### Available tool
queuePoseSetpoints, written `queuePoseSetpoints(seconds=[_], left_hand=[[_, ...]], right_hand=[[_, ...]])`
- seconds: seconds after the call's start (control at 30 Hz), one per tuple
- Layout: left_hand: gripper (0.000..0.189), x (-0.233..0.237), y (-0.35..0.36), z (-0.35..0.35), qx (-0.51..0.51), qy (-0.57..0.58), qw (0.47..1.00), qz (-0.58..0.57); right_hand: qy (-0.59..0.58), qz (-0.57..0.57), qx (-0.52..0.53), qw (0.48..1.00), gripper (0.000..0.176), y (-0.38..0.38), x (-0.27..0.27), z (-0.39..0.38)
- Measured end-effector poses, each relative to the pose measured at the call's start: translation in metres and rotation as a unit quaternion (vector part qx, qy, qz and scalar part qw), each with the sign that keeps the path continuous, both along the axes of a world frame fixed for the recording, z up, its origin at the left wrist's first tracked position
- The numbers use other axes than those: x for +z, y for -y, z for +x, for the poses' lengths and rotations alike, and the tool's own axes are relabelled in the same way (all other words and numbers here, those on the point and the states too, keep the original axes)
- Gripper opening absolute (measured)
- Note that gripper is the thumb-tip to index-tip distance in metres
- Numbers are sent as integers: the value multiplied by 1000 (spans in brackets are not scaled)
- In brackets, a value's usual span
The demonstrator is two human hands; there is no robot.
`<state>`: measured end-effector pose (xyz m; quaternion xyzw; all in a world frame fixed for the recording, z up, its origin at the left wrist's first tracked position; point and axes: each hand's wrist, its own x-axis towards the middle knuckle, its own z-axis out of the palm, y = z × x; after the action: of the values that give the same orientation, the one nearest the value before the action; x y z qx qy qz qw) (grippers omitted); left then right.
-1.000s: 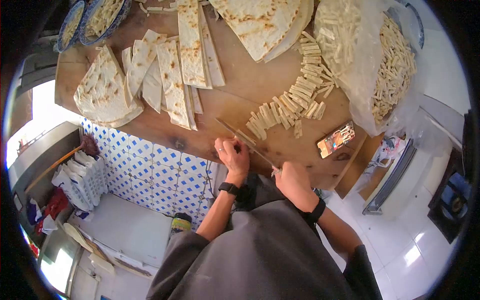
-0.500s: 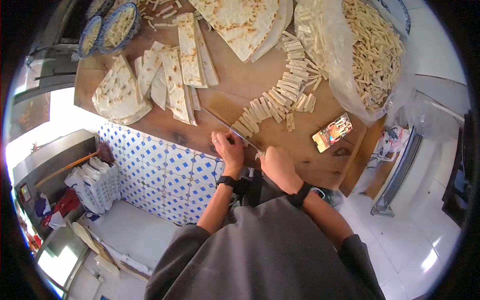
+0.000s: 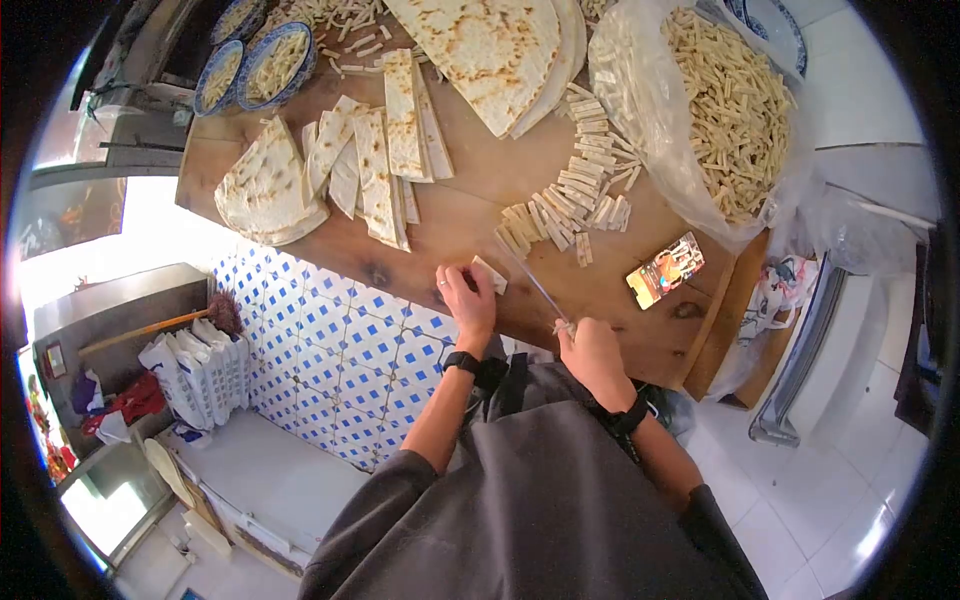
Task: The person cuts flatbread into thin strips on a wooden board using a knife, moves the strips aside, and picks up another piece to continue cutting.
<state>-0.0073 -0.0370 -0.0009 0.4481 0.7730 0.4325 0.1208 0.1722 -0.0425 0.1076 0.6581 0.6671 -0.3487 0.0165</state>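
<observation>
At the far left of the brown wooden bench (image 3: 470,215), three blue-and-white patterned bowls (image 3: 277,64) held pale cut strips. Nearer the front edge lay a folded, brown-flecked white flatbread wedge (image 3: 265,190), and just right of it several long, flat, toasted flatbread strips (image 3: 378,190) overlapped at angles.

Further right, near the front edge, was the bare left hand (image 3: 468,302), a ring on one finger. Its fingers were bent, their tips at a small, pale, oblong flatbread piece (image 3: 489,275) on the bench; whether they pinched it could not be told. Towards the back lay a large, browned, folded white flatbread (image 3: 490,60).

The long, thin-bladed metal knife (image 3: 537,283) slanted back and left from the right hand (image 3: 595,355), whose fingers were closed round its handle. The blade's tip lay by the left end of a curved row of short, pale cut flatbread sticks (image 3: 570,205).

A phone with a lit, colourful screen (image 3: 665,270) lay right of these, near the front. Behind it, a clear plastic bag (image 3: 655,110) gaped around a heap of similar sticks.
</observation>
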Motion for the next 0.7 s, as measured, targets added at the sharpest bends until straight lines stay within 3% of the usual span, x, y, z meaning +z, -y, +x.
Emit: queuePoseSetpoints(seconds=[0.17,0.7], left_hand=[[11,-8,2,-2,-8,-42,999,5],[19,-12,8,-3,-12,-35,999,-8]], right_hand=[[35,-20,62,997,33,6,11,-8],[44,-51,61,996,28,10,27,-18]])
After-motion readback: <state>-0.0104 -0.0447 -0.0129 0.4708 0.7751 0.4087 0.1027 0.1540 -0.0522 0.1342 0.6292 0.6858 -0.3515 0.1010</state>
